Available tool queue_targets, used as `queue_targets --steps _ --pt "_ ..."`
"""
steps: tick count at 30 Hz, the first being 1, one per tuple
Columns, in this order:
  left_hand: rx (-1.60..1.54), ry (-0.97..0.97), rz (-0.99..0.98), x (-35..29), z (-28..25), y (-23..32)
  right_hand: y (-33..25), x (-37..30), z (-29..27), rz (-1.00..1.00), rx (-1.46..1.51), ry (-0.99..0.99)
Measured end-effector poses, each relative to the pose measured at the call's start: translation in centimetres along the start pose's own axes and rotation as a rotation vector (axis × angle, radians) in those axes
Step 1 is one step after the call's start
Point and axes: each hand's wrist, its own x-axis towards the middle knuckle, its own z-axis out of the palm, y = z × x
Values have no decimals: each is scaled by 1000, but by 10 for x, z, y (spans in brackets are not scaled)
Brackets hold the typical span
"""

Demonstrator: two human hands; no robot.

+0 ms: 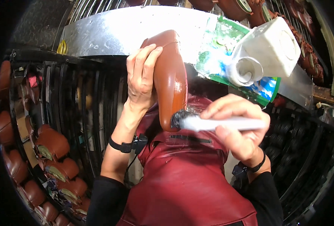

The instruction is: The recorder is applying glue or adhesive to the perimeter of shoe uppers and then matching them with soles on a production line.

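**Glossy Reddish-Brown, Leather-Like Shoe (170, 81) and Dark-Bristled Brush With White Handle (200, 123): Contact Position**

The shoe is elongated and points lengthwise from far to near. Its rounded, narrower end lies near; a seam crosses the far end. The surface is smooth, with bright reflections along the right side. The brush lies crosswise, bristles to the left, handle to the right. The bristles touch the right side of the shoe's near end. The handle is slightly blurred.

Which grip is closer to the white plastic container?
Right. The right grip, holding the brush, is below the container in the picture; the left grip, on the brown shoe, is farther, to its left.
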Motion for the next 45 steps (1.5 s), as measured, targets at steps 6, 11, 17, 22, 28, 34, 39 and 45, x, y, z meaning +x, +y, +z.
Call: queue_targets --steps 6,11,17,22,28,34,39,45 --pt "-49 -76 -109 43 -13 -5 -29 45 -6 -39 -205 -121" --pt "-144 -233 -187 87 -27 -13 -33 104 -21 -331 -342 -196" --pt "-468 -347 -241 110 -24 -52 25 147 -46 -343 -150 -73" --pt "-1043 -107 -685 73 15 -96 80 94 -56 107 -258 213" --pt "-1034 -64 -754 29 -29 -54 39 2 -65 53 -317 831" --pt "-1221 -149 -994 -31 -13 -2 63 -18 -62 249 -483 883" --pt "-1235 -286 -897 -34 -15 9 47 -10 -75 351 265 974" --pt "-1300 -311 -990 -28 -29 19 35 16 -60 330 443 732"
